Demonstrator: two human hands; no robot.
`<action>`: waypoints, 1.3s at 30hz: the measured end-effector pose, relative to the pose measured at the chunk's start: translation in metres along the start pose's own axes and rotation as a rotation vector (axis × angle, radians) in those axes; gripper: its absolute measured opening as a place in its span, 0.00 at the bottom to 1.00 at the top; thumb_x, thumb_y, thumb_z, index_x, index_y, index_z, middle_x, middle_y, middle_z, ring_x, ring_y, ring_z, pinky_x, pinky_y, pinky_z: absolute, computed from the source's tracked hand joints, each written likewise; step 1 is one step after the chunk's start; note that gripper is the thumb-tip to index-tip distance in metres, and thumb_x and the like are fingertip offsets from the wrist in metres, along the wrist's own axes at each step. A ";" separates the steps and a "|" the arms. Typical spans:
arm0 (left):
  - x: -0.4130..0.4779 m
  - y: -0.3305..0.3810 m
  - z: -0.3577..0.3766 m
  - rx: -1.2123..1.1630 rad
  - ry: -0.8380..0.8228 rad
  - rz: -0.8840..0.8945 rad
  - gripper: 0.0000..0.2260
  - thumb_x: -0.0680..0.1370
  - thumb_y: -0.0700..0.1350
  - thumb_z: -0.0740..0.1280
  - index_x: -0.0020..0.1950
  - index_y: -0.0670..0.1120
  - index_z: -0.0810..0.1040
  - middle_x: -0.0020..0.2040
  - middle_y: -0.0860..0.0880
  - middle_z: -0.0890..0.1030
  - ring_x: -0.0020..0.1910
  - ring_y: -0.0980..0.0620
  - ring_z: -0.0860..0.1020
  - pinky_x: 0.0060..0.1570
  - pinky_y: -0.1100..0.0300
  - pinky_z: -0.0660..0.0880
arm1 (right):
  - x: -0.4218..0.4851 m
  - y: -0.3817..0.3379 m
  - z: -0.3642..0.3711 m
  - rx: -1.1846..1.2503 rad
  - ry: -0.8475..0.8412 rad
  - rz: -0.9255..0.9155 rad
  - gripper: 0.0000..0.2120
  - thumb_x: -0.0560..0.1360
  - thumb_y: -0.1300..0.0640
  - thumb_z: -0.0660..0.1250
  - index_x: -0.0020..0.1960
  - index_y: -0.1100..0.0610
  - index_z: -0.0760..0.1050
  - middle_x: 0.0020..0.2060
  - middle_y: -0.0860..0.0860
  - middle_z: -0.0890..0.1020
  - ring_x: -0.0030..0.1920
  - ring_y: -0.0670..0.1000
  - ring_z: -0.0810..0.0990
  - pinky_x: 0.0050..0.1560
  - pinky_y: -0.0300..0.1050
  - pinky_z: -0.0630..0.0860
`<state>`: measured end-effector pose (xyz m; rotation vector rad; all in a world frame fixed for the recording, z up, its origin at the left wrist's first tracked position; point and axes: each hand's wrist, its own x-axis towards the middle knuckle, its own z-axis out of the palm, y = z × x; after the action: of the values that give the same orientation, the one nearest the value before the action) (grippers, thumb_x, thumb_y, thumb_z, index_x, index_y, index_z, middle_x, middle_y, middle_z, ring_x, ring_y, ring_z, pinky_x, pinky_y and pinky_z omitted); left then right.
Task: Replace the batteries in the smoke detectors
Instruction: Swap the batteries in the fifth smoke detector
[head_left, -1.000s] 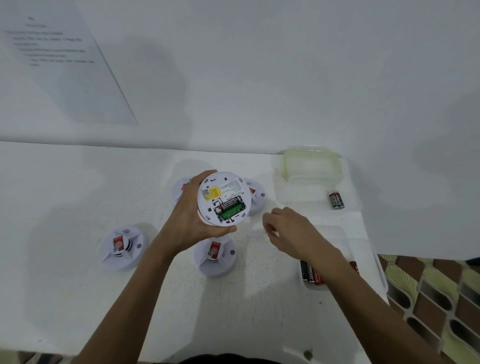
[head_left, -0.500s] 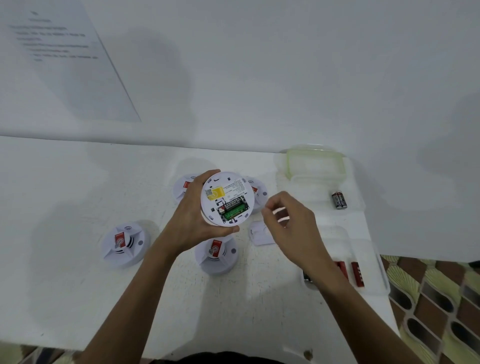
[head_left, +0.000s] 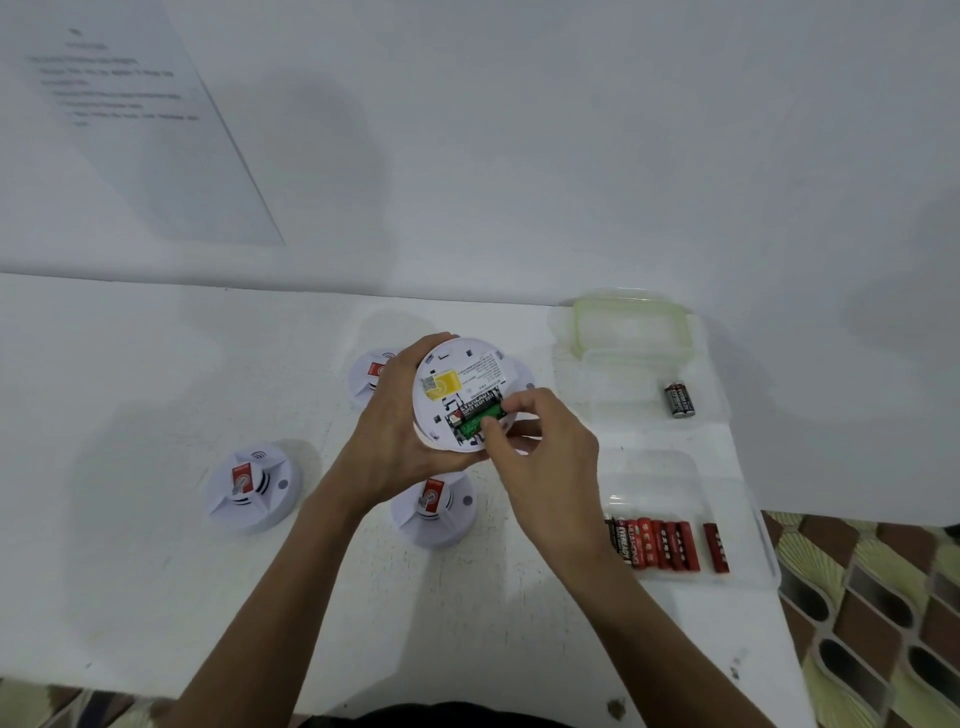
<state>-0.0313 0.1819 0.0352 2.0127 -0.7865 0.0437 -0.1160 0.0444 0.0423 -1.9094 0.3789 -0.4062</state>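
Head view: left hand (head_left: 387, 441) grips round white plastic smoke detector (head_left: 457, 374) back-side-up above the white table (head_left: 130, 364), fingers wrapped round its rim, while right hand (head_left: 550, 457) thumb and curled fingers pinch the black cylindrical battery (head_left: 478, 408) seated in its open compartment.

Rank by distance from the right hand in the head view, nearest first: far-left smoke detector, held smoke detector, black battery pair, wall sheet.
1. held smoke detector, touching the right hand
2. black battery pair, right rear
3. far-left smoke detector, on the tabletop
4. wall sheet, upper left
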 end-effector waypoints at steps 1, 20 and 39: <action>-0.001 -0.002 0.000 0.001 0.001 -0.003 0.41 0.60 0.66 0.75 0.68 0.61 0.60 0.63 0.71 0.66 0.65 0.59 0.69 0.65 0.52 0.69 | -0.001 -0.001 0.001 0.005 0.011 0.008 0.07 0.74 0.60 0.71 0.51 0.55 0.77 0.46 0.47 0.82 0.44 0.44 0.82 0.44 0.38 0.81; 0.008 -0.001 0.008 0.053 -0.022 -0.014 0.41 0.62 0.62 0.73 0.70 0.52 0.61 0.66 0.50 0.71 0.65 0.51 0.70 0.66 0.47 0.67 | -0.002 -0.006 -0.007 0.090 0.074 0.095 0.08 0.75 0.57 0.71 0.47 0.51 0.72 0.48 0.45 0.76 0.48 0.42 0.77 0.40 0.27 0.73; 0.002 0.009 0.016 -0.003 -0.062 0.097 0.37 0.61 0.59 0.75 0.65 0.67 0.60 0.58 0.74 0.68 0.59 0.69 0.69 0.62 0.65 0.68 | 0.006 0.027 -0.110 0.072 -0.072 0.048 0.09 0.72 0.68 0.70 0.47 0.56 0.75 0.42 0.53 0.82 0.44 0.55 0.83 0.46 0.45 0.81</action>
<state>-0.0391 0.1648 0.0336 1.9797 -0.9225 0.0361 -0.1620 -0.0585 0.0557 -1.8357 0.3568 -0.3146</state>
